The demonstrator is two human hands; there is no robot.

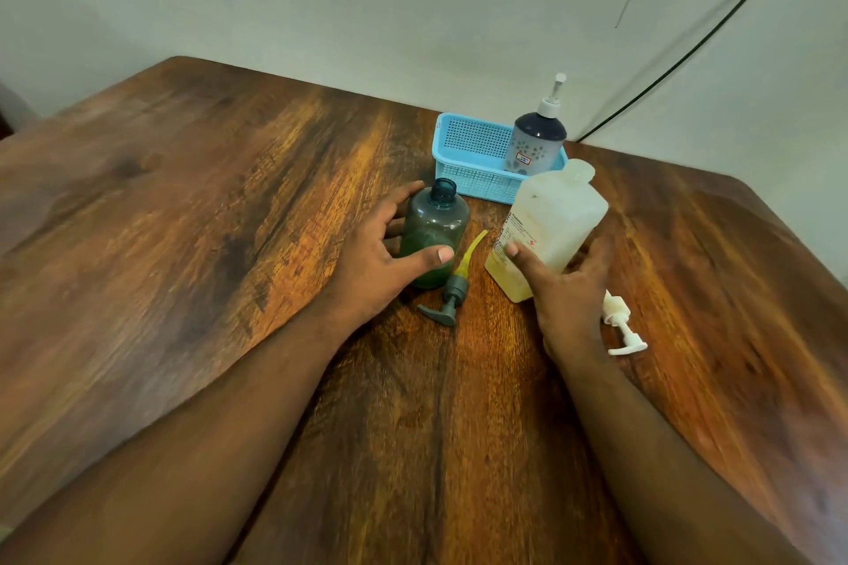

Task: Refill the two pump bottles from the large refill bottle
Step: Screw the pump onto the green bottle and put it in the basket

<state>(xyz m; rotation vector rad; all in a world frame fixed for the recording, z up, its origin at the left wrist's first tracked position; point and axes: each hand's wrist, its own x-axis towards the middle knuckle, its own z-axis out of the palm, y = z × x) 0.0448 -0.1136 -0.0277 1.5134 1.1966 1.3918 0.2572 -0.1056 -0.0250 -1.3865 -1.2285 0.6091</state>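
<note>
A dark green pump bottle (435, 230) stands upright on the wooden table (183, 220), its neck uncovered. My left hand (381, 257) wraps its lower half. Its grey pump head (447, 298) with a yellowish tube lies on the table just to the right. The large translucent white refill bottle (548, 225), holding yellowish liquid at the bottom, is tilted to the right in my right hand (566, 284). A white pump head (622, 326) lies by my right wrist. A second pump bottle (537, 142), dark-topped with a white pump fitted, stands in the blue basket (468, 151).
The blue basket sits at the back of the table, near the wall. A black cable (688, 55) runs down the wall to the table's far right edge. Bare wood stretches to the left and toward me.
</note>
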